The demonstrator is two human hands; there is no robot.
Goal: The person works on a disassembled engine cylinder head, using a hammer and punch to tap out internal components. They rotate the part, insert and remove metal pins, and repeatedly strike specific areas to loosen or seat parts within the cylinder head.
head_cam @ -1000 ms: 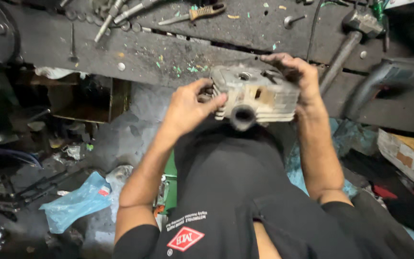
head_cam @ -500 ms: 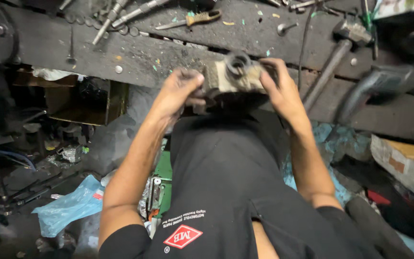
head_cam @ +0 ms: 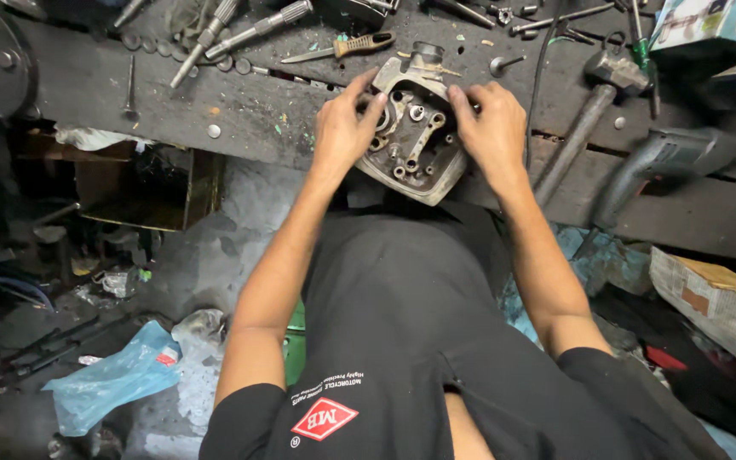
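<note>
Head view: 2 bare hands hold a grey metal engine casting [head_cam: 415, 136] at the near edge of the dark wooden workbench [head_cam: 172, 102], open face up, roughly 12 o'clock from the torso. Left hand [head_cam: 344, 128] clasps its 9 o'clock side, fingers curled over the rim, thumb on the outer wall; right hand [head_cam: 491, 128] clasps the 3 o'clock side the same way, so both are closed on the part. Inside it show bolt holes and a small linkage arm. Part looks heavy, rigid, oily and likely slippery, edges sharp; best held by the thick outer walls on opposite sides, not the tube stub at 12 o'clock or the inner linkage. Bench clutter: screwdriver with a yellow handle [head_cam: 347, 47] at 11 o'clock, hammer [head_cam: 594, 111] at 2 o'clock, grey power tool [head_cam: 666, 166] at 3 o'clock. Blue plastic bag [head_cam: 112, 383] lies on the floor at 8 o'clock, well apart.
</note>
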